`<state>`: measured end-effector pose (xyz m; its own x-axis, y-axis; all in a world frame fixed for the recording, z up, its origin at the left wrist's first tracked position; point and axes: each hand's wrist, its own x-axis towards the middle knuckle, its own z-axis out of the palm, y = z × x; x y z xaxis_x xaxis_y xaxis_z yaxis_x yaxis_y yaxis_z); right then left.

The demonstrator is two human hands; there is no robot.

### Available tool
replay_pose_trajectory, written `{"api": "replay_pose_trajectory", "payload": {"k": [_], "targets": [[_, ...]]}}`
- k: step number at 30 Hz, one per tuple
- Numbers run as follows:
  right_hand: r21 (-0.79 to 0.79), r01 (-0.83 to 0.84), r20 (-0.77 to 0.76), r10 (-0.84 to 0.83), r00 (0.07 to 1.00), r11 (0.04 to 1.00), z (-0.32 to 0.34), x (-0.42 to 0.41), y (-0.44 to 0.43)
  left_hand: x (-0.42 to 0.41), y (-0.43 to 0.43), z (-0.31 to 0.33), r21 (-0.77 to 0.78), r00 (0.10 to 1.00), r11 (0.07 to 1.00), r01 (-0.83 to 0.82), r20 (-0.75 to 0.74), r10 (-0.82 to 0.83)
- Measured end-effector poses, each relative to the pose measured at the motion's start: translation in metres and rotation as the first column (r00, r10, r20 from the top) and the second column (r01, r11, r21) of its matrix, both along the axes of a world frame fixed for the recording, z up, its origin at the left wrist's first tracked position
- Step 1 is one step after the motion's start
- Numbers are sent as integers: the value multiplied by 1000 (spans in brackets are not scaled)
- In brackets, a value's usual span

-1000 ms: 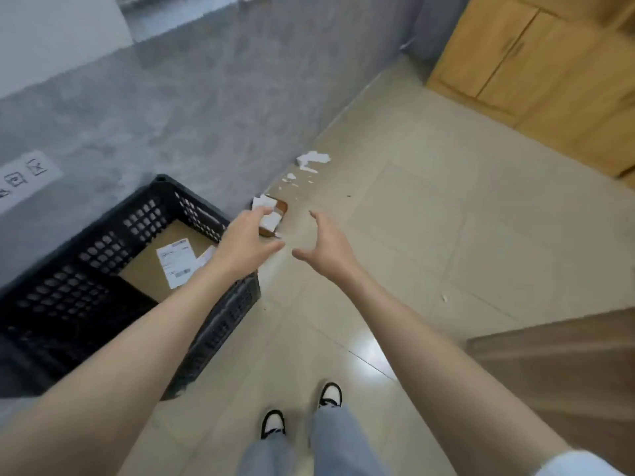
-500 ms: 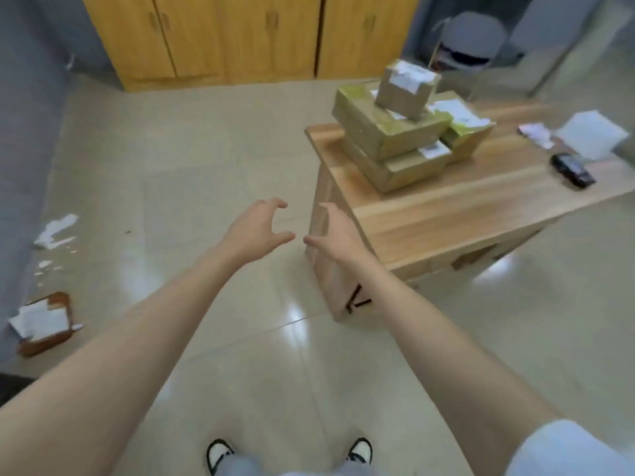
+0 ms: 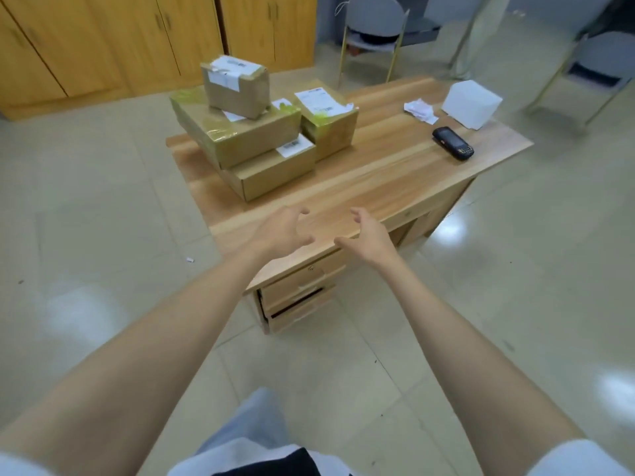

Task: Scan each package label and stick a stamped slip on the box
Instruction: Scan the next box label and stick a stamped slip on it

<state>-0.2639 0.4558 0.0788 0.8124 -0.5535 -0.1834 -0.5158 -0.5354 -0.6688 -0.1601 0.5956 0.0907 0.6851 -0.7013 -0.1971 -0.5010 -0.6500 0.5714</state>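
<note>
**Empty grips, boxes ahead**

Left on the surface (image 3: 378, 180), stacked boxes (image 3: 240, 132): likely light, stiff, tape-slick; best clasped by opposite sides, topmost first. Over the near edge, left hand (image 3: 281, 231) and right hand (image 3: 369, 239), spread wide, holding nothing. Rightward: crumpled slips (image 3: 420, 109), scanner (image 3: 453, 143), white pad (image 3: 470, 103). Nothing between hands and boxes.

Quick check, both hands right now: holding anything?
Left hand: open, fingers loosely spread, holding nothing.
Right hand: open, holding nothing.
</note>
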Motion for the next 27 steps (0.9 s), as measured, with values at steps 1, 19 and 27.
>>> {"api": "replay_pose_trajectory", "payload": {"k": [1, 19, 27], "targets": [[15, 3, 9, -3, 1000, 1000, -2, 5, -13, 5, -15, -3, 9, 1000, 1000, 0, 7, 0], [-29, 16, -139, -20, 990, 999, -14, 105, -340, 131, -372, -17, -47, 998, 997, 53, -39, -55], [3, -213, -154, 211, 965, 977, -39, 183, -449, 174, -451, -36, 11, 987, 989, -150, -62, 151]]}}
